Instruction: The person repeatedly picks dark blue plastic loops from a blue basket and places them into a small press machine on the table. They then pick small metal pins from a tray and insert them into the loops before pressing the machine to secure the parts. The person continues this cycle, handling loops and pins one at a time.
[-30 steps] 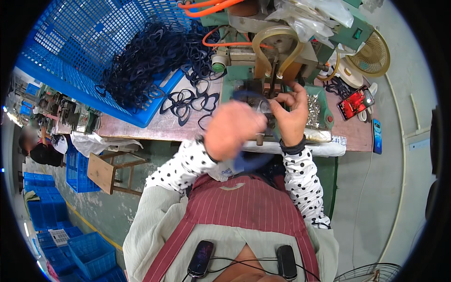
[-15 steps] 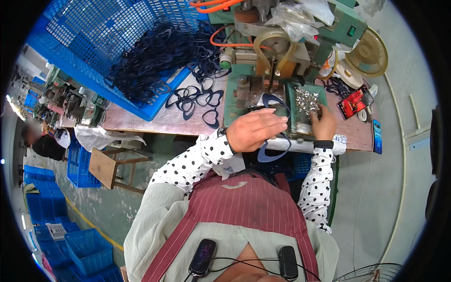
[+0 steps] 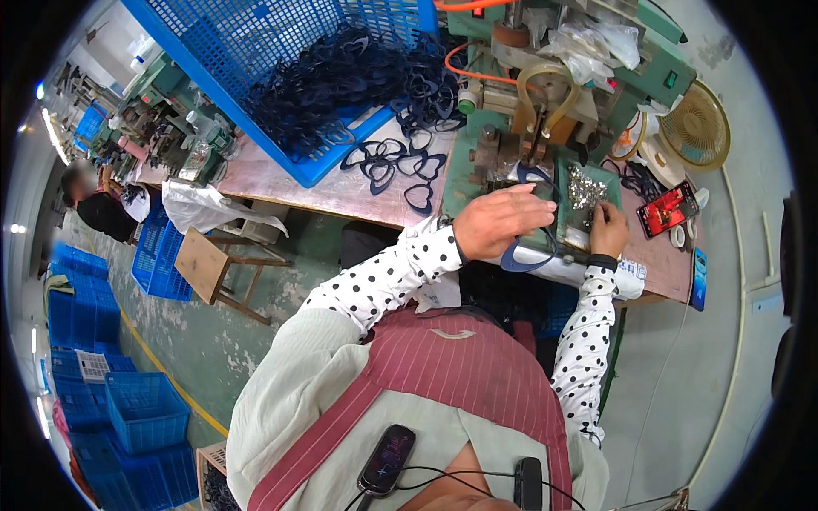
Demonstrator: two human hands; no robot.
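Stacked crates: open blue plastic crates (image 3: 149, 413), 8 o'clock from mid-view.
Stool: pale wooden stool with a square seat (image 3: 204, 264), 9 o'clock.
Large crate: blue mesh-walled plastic crate (image 3: 230, 34), 11 o'clock, tipped toward the wearer; contents, a tangled heap of dark-blue flat loops (image 3: 341, 94).
Spilled pieces: dark-blue heart-shaped loops (image 3: 400, 162), 12 o'clock, on the pinkish-brown wooden table (image 3: 307, 187).
Left hand: bare left hand (image 3: 504, 223), between 2 and 3 o'clock; long fingers straight, side by side, clamped on the strap; thumb hidden.
Strap: dark-blue flat looped strap (image 3: 509, 260), between 2 and 3 o'clock, under the left hand; upper end near the press, lower lobe past the table's front edge.
Press: green and grey metal bench press with yellowish curved tubing (image 3: 552, 83), 1 o'clock.
Tray: green rectangular tray (image 3: 608, 180), between 2 and 3 o'clock, bearing small silvery metal parts (image 3: 586, 189).
Right hand: bare right hand (image 3: 609, 230), 3 o'clock, at the tray's near right edge; fingers bent, tips obscured, pinch or gap cannot be told.
Change: right hand shifted from the press to the tray within the last second; left hand keeps the strap.
Meaning: judged, strap retained while metal parts are reached.
Lettering: blue print on a white wrapped bundle (image 3: 630, 274), 3 o'clock.
Screen: red-lit black phone (image 3: 667, 209), 3 o'clock; no brand made out.
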